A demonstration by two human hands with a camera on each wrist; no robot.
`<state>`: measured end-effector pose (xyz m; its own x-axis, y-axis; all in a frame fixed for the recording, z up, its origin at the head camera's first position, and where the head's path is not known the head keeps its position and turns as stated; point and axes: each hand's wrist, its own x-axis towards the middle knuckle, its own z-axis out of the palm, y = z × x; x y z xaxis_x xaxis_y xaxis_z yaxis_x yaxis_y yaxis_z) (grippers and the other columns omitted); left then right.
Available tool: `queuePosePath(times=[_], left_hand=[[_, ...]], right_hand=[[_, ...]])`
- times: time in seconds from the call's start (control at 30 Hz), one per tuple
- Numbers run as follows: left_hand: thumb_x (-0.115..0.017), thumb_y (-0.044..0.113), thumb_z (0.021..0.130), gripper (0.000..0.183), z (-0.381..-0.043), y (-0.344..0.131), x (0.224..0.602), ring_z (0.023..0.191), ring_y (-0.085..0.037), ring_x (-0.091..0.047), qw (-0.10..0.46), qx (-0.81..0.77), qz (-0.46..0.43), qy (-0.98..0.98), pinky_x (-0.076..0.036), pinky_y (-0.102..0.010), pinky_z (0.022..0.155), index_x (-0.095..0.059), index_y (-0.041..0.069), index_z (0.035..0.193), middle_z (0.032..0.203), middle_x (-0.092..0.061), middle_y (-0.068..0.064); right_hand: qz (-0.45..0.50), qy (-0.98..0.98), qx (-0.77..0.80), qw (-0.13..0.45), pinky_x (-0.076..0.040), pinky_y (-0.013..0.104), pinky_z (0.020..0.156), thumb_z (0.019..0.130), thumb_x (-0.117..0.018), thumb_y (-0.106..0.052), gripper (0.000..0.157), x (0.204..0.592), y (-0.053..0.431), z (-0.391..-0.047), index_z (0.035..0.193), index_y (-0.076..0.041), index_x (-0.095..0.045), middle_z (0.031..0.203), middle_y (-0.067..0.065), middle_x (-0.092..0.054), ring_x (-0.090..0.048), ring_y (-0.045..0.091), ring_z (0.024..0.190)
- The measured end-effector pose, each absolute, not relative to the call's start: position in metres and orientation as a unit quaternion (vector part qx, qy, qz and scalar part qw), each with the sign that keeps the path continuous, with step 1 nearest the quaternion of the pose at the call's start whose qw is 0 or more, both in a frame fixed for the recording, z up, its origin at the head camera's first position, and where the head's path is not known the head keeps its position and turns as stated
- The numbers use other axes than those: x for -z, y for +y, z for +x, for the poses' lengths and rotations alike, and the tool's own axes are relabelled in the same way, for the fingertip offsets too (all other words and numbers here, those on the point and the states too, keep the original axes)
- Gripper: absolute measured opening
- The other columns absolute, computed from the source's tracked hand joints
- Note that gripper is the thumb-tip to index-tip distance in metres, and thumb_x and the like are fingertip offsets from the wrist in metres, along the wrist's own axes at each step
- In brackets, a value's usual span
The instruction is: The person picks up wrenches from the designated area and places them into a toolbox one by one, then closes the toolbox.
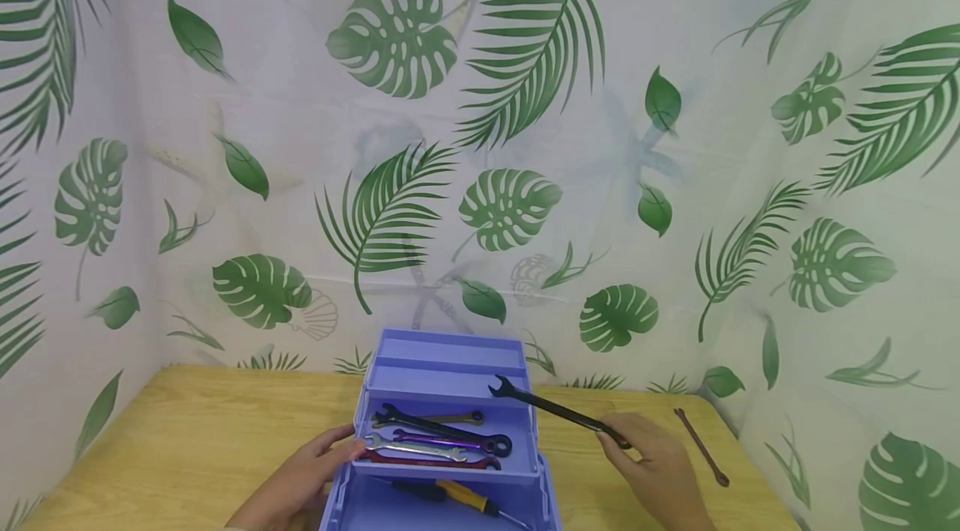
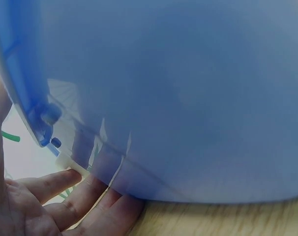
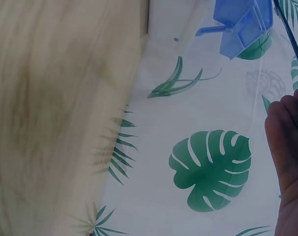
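Observation:
A blue toolbox point(image 1: 450, 349) stands unfolded on the table, its trays stepped one above another. My left hand point(image 1: 303, 473) grips its left side, thumb over the middle tray's rim; the left wrist view shows fingers against the outer wall. My right hand point(image 1: 651, 464) pinches one end of a black wrench point(image 1: 562, 411), raised right of the box with its open jaw pointing left over the trays. In the middle tray lie a black wrench point(image 1: 442, 424), a purple wrench point(image 1: 430, 438), a silver wrench point(image 1: 415, 447), a red wrench point(image 1: 431, 461) and a gold wrench point(image 1: 459, 417).
A yellow-and-black screwdriver point(image 1: 463, 495) lies in the bottom compartment. On the wooden table point(image 1: 202, 423), a reddish-brown wrench point(image 1: 701, 446) lies at the right. A leaf-patterned cloth point(image 1: 420, 122) hangs behind and at both sides.

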<state>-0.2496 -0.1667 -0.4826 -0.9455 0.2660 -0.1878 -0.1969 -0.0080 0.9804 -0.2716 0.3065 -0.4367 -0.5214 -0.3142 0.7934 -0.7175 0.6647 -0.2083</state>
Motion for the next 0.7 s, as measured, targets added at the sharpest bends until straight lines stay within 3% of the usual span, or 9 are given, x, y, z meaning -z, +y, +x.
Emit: queuePosePath(times=[0.7], left_hand=[[-0.057, 0.048, 0.104, 0.082, -0.245, -0.163, 0.482, 0.114, -0.033, -0.066, 0.148, -0.688, 0.0, 0.71, -0.06, -0.052, 0.087, -0.029, -0.008, 0.157, 0.131, -0.065, -0.025]], right_hand=[[0.344, -0.822, -0.27, 0.366, -0.054, 0.011, 0.076, 0.073, -0.087, 0.004, 0.035, 0.435, 0.291, -0.265, 0.1, -0.017, -0.08, 0.097, -0.008, -0.075, -0.072, 0.009, 0.085]])
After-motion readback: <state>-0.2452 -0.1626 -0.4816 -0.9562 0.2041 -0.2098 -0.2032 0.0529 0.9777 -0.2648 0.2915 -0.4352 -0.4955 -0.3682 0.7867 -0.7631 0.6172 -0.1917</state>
